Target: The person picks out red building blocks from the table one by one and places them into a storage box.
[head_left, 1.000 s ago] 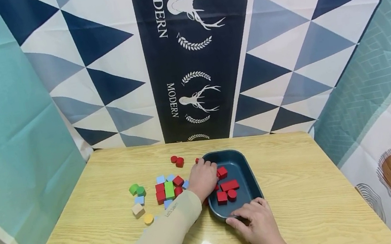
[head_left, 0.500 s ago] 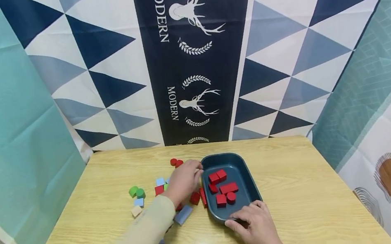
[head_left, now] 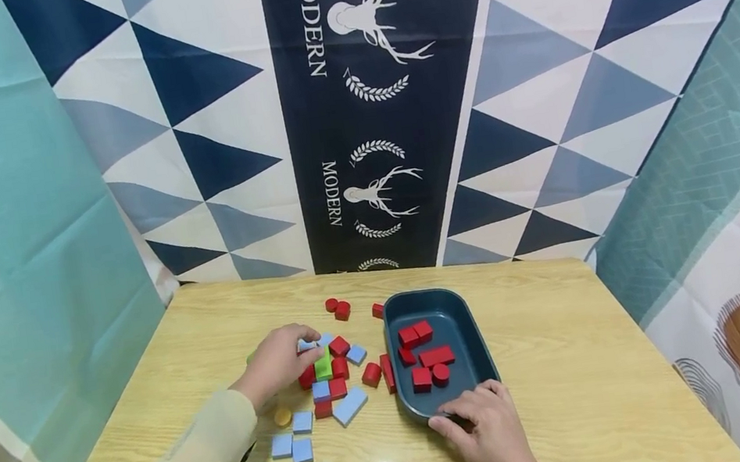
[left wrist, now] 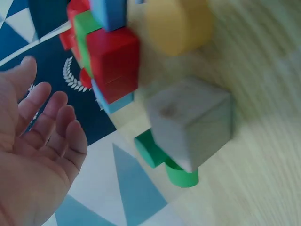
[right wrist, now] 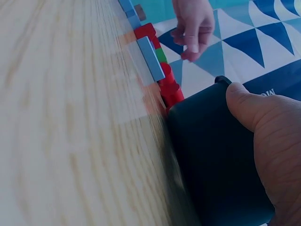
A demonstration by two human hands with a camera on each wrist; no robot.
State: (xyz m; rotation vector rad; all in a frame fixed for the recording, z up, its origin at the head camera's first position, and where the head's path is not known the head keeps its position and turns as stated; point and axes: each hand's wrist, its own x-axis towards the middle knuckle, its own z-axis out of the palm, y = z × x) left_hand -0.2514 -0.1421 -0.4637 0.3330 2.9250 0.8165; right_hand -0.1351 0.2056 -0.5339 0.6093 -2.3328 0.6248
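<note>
My left hand (head_left: 280, 364) hovers over the loose block pile, fingers loosely bent, holding nothing. In the left wrist view, its palm and fingers (left wrist: 42, 141) are beside a red block (left wrist: 113, 61) and a plain wooden cube (left wrist: 193, 122). Under its fingertips in the head view is a light green block (head_left: 323, 369), with red and blue blocks around it. My right hand (head_left: 487, 432) grips the near rim of a dark blue tray (head_left: 453, 330), thumb at the rim in the right wrist view. Several red blocks (head_left: 436, 357) lie inside the tray.
Red pieces lie along the tray's left side, including a long red block (head_left: 388, 374). Two red pieces (head_left: 342, 311) sit farther back. Blue blocks (head_left: 302, 451) are scattered nearer, beside a yellow cylinder (head_left: 283, 417). A patterned cloth (head_left: 353, 107) hangs behind the table.
My left hand has drawn back leftward from over the tray to above the block pile. Red blocks show in the tray where it was. The right hand stays at the rim.
</note>
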